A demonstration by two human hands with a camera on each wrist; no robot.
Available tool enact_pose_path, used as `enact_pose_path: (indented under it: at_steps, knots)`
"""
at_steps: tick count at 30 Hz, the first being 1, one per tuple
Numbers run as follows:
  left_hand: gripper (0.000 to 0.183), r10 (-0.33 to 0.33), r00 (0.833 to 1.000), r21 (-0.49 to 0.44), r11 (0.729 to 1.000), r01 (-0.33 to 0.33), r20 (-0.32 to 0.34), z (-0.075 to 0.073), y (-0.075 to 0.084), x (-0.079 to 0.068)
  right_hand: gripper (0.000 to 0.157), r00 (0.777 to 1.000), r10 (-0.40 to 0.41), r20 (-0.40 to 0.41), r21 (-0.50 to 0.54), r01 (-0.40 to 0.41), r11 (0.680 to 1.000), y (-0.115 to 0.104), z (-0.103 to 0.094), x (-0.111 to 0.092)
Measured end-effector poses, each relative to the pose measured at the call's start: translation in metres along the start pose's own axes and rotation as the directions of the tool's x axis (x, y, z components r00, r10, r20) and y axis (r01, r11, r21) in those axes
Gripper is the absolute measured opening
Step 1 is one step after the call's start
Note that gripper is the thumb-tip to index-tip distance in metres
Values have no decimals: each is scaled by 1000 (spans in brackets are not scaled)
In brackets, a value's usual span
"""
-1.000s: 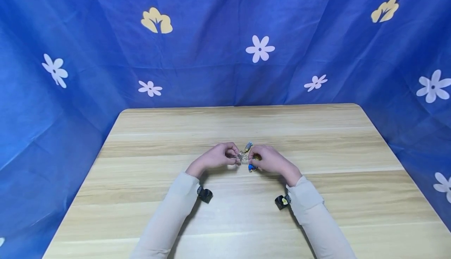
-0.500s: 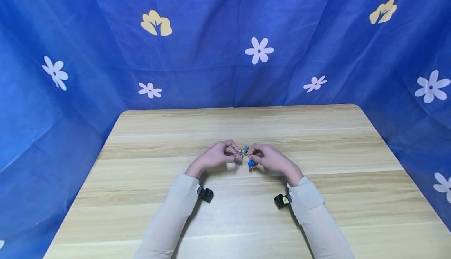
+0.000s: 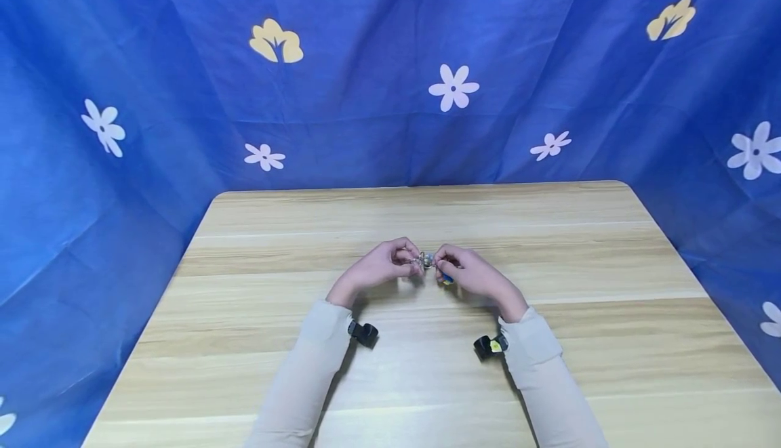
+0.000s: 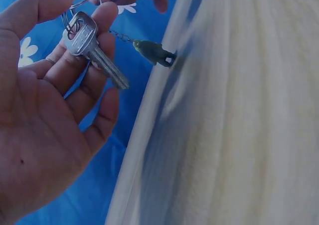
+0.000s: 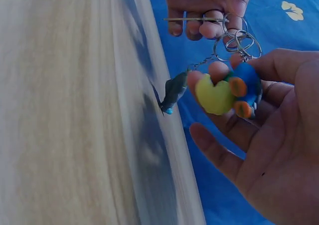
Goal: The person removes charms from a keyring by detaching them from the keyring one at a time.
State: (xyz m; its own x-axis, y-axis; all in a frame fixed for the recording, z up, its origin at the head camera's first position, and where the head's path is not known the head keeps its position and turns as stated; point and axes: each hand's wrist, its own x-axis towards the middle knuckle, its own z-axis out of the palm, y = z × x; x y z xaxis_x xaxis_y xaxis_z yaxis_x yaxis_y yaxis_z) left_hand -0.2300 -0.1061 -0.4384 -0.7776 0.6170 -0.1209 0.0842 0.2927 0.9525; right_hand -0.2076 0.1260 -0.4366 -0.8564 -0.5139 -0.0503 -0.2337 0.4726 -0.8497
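Observation:
Above the table, my left hand (image 3: 386,263) pinches a split ring between thumb and forefinger. From that ring hangs a silver key (image 4: 89,43), lying against the fingers in the left wrist view. Several linked metal rings (image 5: 237,38) span the gap between both hands. On the other side my right hand (image 3: 472,275) grips the keychain near its rings, thumb against fingertips. A blue, yellow and orange figure charm (image 5: 246,85) lies in front of its fingers. By a short chain dangles a dark grey-green charm (image 4: 152,51). How the rings interlink is hard to make out.
The wood-grain table (image 3: 421,380) lies beneath both hands. A blue curtain (image 3: 360,116) with white and yellow flowers encloses its back and sides. Each wrist wears a small black camera (image 3: 364,334).
Both hands have risen slightly, away from me, with the keychain between them. The blue charm has gone further behind the right fingers, and the grey-green one has dropped lower between the hands.

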Motion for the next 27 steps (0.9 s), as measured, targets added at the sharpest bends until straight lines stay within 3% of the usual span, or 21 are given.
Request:
enact_pose_path:
  at_steps: [7,21,27]
  knots:
    - [24,23,999,78,997,-20,-46,0,5,-1,21,1000,2,-19,63,-1,998,0,0,2]
    - [23,29,998,92,995,-23,-58,0,11,-5,16,989,-80,-123,40,85,996,1,1,3]
    - [21,26,998,90,996,-21,-59,1,11,-5,18,984,-66,-164,63,77,995,1,0,3]
